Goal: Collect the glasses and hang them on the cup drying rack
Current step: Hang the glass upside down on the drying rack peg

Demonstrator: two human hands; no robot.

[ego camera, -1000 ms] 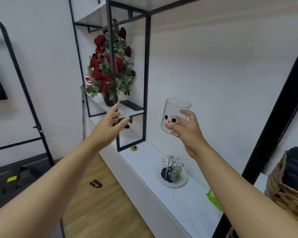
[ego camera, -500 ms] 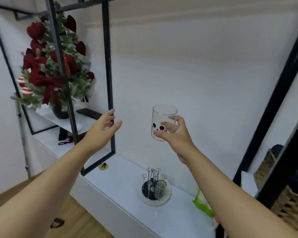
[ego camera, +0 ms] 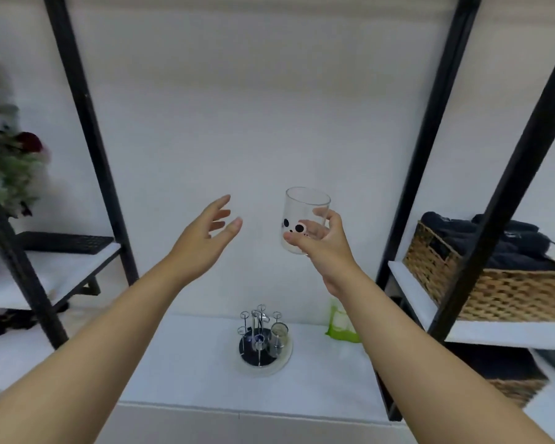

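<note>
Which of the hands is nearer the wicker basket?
The right hand, holding the glass, is closer to the wicker basket. The left hand is farther away.

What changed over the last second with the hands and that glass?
The view swung right, bringing the metal cup drying rack to centre and the woven basket into sight. Unchanged: the right hand grips the clear panda-face glass upright; the left hand stays open.

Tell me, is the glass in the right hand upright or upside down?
Upright: the glass has its open rim on top, its base in the right hand.
</note>
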